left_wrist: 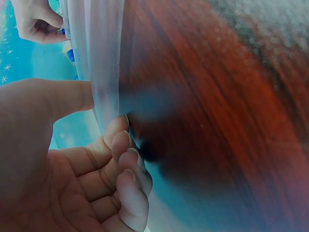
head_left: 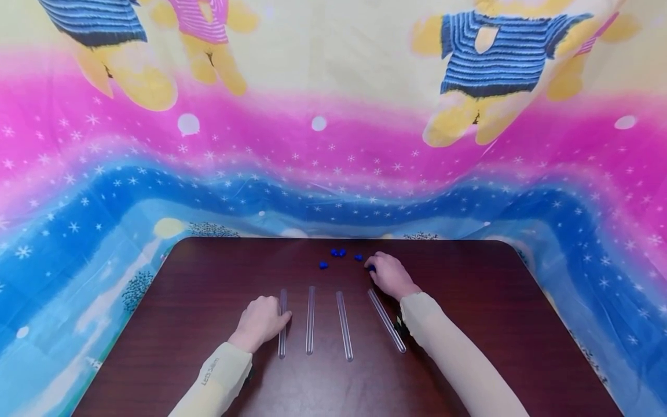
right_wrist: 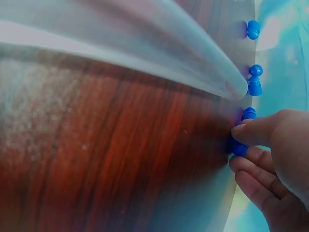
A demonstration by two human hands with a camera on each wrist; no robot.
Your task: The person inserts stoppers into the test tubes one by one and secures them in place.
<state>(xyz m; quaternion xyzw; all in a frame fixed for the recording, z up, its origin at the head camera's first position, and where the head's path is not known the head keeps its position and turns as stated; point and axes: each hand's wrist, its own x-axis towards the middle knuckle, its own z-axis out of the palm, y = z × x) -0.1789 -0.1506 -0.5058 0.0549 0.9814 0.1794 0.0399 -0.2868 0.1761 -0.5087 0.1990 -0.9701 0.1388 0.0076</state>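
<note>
My right hand (head_left: 391,275) is at the far side of the table. In the right wrist view its thumb and fingers pinch a blue stopper (right_wrist: 239,147) low at the tabletop. Another blue stopper (right_wrist: 249,113) lies just beyond the thumb. Several more, such as one blue stopper (head_left: 323,265), lie further left. My left hand (head_left: 260,319) rests on the table at the leftmost clear test tube (head_left: 282,341), its thumb reaching across the tube and its fingers loosely bent. The rightmost test tube (head_left: 387,320) lies slanted near my right wrist.
Two more clear test tubes, one test tube (head_left: 310,318) and a second test tube (head_left: 344,327), lie between the hands. The dark wooden table (head_left: 208,272) has rounded far corners. A printed curtain (head_left: 323,162) hangs close behind and around it.
</note>
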